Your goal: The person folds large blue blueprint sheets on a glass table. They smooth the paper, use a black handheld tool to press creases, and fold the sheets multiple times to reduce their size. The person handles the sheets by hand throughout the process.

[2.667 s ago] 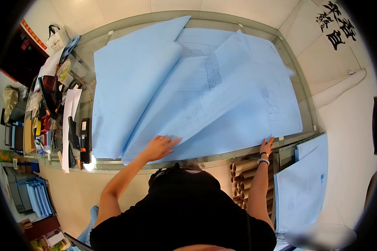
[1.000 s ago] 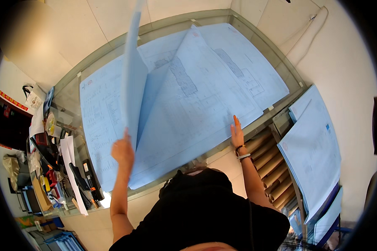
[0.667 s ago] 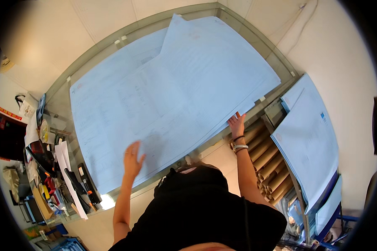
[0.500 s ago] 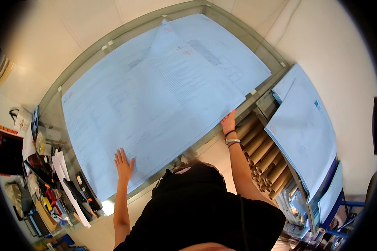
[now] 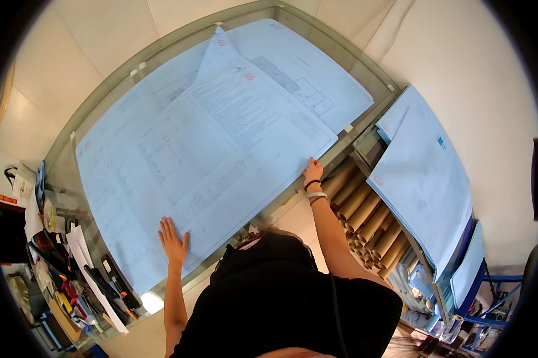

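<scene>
Large pale blue printed drawing sheets [image 5: 239, 155] lie overlapped on a glass table [image 5: 120, 68]. The top sheet sits at an angle, its pointed far corner reaching past part of the sheets beneath. My left hand [image 5: 174, 241] rests flat on the sheet's near left part, fingers stretched and thumb apart. At the near right edge, close to the sheet's right corner, my right hand [image 5: 312, 170] is closed on the paper's edge; its fingertips are small in view. A dark band and a light bracelet circle that wrist.
Brown cardboard tubes [image 5: 370, 221] are stacked below the table's right side. Beside them, more blue sheets [image 5: 424, 173] lie on a stand. Cutters and other tools [image 5: 111, 286] and a white strip [image 5: 93, 268] crowd the left end. A blue metal frame [image 5: 496, 298] stands lower right.
My right hand's fingers have gone from extended at the sheet's edge to closed on it. My left hand stays flat on the paper. The whole view has shifted slightly.
</scene>
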Available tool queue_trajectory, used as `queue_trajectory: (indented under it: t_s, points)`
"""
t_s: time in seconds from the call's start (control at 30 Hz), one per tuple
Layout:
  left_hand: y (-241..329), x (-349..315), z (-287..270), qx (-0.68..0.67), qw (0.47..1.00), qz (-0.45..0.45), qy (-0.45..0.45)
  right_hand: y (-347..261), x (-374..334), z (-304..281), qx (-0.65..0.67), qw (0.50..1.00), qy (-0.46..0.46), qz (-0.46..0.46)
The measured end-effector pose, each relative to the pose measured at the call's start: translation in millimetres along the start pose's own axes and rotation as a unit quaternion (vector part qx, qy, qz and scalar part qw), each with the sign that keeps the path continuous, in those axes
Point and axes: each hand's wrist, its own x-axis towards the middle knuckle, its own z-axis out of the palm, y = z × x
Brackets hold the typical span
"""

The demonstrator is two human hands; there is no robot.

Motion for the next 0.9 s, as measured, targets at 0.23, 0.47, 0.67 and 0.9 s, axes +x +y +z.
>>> queue_trajectory:
  t_s: [0.23, 0.47, 0.67, 0.9]
  points:
    - [14, 24, 0, -0.006, 0.999, -0.033, -0.009, -2, -43, 12, -0.190, 0.916, 0.072, -0.347]
    - [38, 105, 25, -0.027, 0.999, -0.017, 0.019, 3, -125, 69, -0.379, 0.743, -0.287, -0.471]
    - [62, 136, 38, 0.002, 0.998, -0.029, 0.057, 30, -165, 92, -0.450, 0.537, -0.509, -0.500]
    - [43, 58, 25, 0.024, 0.998, -0.025, 0.043, -36, -19, 58, -0.607, 0.566, -0.321, -0.457]
